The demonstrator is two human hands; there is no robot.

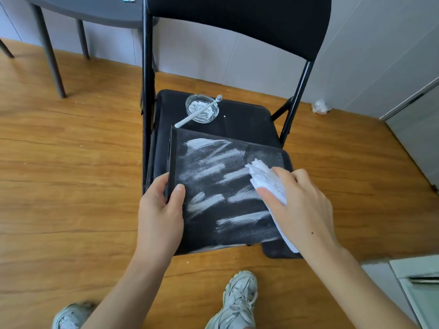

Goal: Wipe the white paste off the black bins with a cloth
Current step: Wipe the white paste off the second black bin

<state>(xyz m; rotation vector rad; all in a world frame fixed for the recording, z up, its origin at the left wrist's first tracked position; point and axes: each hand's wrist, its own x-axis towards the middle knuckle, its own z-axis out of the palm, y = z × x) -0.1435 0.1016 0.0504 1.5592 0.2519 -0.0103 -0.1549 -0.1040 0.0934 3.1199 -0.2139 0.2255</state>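
A black bin (209,186) lies on the seat of a black folding chair (237,115), one flat side facing up. That side carries several streaks of white paste (206,172). My left hand (161,210) grips the bin's left edge, thumb on the top face and fingers round the side. My right hand (301,203) holds a folded white cloth (268,179) and presses it onto the right part of the face. Where the cloth sits, the upper right of the surface looks darker and cleaner.
A glass dish (202,109) with white paste stands at the back of the seat, a white toothbrush (197,112) resting across it. A dark table (83,10) is at the far left. My two shoes (240,300) are on the wooden floor. Crumpled plastic (320,106) lies by the wall.
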